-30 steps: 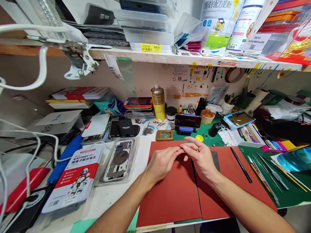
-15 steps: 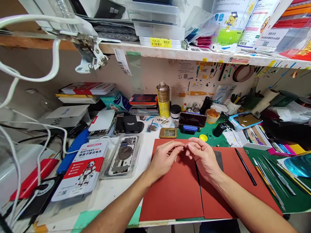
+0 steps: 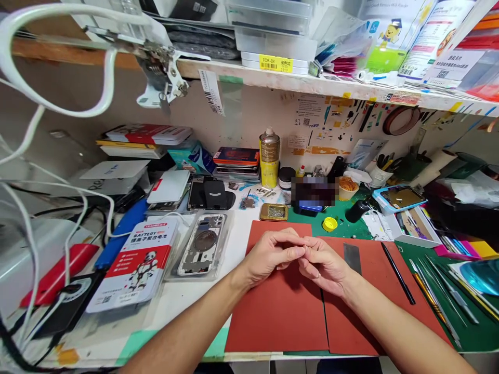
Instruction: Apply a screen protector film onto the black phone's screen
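Observation:
Both hands meet above the middle of two red-brown mats (image 3: 280, 311) on the workbench. My left hand (image 3: 271, 254) has its fingers curled, fingertips pinched toward the right hand. My right hand (image 3: 323, 265) is also curled, its fingertips touching those of the left. Whatever sits between the fingertips is too small to make out. A thin metal blade (image 3: 352, 257) lies on the right mat just beside my right hand, and a black stylus (image 3: 397, 272) lies further right.
Left of the mats are a phone back housing (image 3: 202, 244) in a clear tray and a red-and-white battery box (image 3: 134, 265). Behind stand a spray can (image 3: 268, 158), a small brass tin (image 3: 274, 211) and a yellow cap (image 3: 329, 224). Tweezers and tools (image 3: 440, 285) lie on the green mat at right.
The hands have drawn closer together and nearer to me, fingers curling tighter until the fingertips touch. The camera view shifted slightly left and down.

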Demonstrator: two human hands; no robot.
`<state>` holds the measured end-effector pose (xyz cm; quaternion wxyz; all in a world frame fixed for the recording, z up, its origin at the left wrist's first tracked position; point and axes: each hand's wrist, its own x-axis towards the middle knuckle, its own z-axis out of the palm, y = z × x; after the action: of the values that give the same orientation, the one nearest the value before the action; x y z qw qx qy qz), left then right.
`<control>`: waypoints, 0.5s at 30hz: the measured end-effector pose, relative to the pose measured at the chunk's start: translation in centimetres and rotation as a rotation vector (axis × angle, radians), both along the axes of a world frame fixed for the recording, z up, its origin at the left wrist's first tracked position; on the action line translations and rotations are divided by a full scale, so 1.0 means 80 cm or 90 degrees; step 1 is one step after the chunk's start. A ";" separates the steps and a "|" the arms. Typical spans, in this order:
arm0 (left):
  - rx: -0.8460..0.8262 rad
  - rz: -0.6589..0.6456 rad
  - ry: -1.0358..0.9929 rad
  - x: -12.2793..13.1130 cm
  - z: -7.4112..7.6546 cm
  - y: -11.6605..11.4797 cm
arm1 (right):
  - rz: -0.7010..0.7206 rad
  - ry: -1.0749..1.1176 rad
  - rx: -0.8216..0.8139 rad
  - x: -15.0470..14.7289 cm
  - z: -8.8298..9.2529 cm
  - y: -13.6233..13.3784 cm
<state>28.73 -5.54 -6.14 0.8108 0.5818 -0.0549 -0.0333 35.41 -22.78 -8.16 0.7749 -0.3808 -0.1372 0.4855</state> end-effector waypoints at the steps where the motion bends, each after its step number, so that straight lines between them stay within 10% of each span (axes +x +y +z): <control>1: -0.019 -0.011 0.011 -0.001 0.001 0.000 | 0.006 0.002 0.001 0.000 -0.001 -0.001; 15: -0.083 -0.018 0.061 0.000 0.001 0.003 | -0.001 0.006 -0.013 0.002 -0.001 -0.001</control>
<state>28.75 -5.26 -6.09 0.8482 0.5245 -0.0261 -0.0686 35.59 -22.87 -8.20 0.7720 -0.3862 -0.1282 0.4884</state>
